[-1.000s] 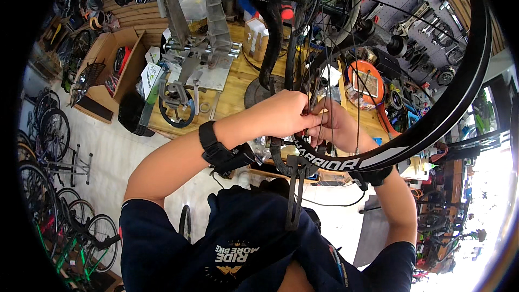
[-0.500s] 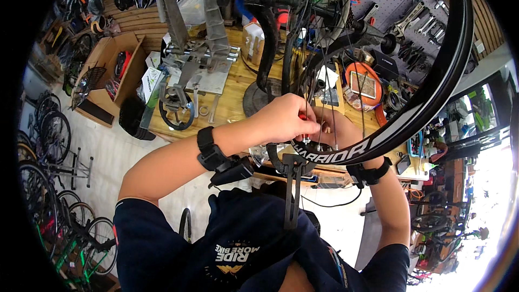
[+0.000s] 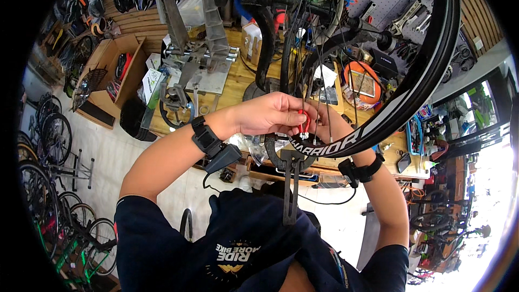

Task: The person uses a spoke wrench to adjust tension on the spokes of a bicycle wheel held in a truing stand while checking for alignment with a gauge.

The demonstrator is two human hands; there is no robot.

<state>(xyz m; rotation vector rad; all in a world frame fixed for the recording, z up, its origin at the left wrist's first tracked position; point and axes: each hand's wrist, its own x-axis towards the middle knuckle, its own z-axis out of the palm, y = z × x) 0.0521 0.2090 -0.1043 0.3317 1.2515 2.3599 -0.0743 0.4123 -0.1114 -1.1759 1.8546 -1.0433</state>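
A black bicycle wheel (image 3: 413,97) with white lettering on its rim stands in a dark metal truing stand (image 3: 264,48). My left hand (image 3: 267,114) is at the lower part of the wheel, thumb and fingers closed on a red spoke wrench (image 3: 305,124). The wrench sits at the spoke ends, just above the rim. My right hand (image 3: 327,121) is on the other side of the spokes, close to the wrench. Its fingers are bent and partly hidden by spokes and rim; what they hold, if anything, does not show. A slotted metal gauge arm (image 3: 291,194) hangs below the rim.
On the wooden bench (image 3: 230,109) stand a metal vise-like fixture (image 3: 203,65) and an orange round container (image 3: 363,84). Hand tools hang on the pegboard (image 3: 378,2). An open cardboard box (image 3: 105,97) is at left, above several bicycles (image 3: 54,124).
The wheel rim has shifted slightly left. My left hand has drawn back a little to the left, and the red spoke wrench shows more fully. My right wrist has moved slightly left.
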